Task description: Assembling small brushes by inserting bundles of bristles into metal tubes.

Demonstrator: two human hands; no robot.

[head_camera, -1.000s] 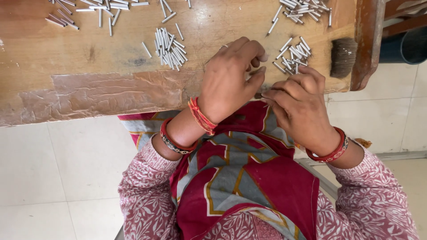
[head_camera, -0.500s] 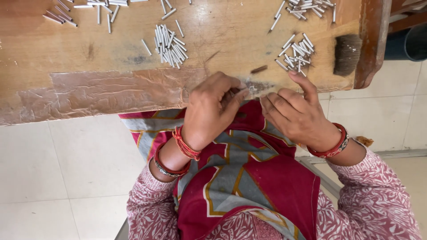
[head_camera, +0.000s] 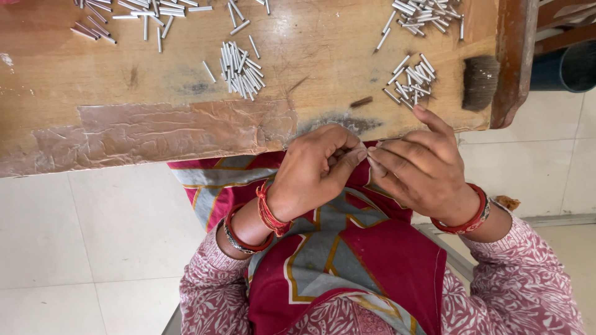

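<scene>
Left hand (head_camera: 313, 174) and right hand (head_camera: 419, 170), fingertips pinched together, grip contents hidden.

Four loose heaps of small metal rods (head_camera: 241, 69) lie on the wooden surface (head_camera: 155, 118), plus one dark brush (head_camera: 480, 82) and one brown stick (head_camera: 361, 102). Two hands (head_camera: 316, 170) show.

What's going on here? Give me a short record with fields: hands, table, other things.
left hand: fingertips pinched together, meeting the right hand at the table edge
right hand: fingers curled toward the left; what they hold is hidden
table: worn wood, taped front edge
small metal rods: in loose heaps on the table
brush: at the table's right end
bangles: red, on both wrists
</scene>
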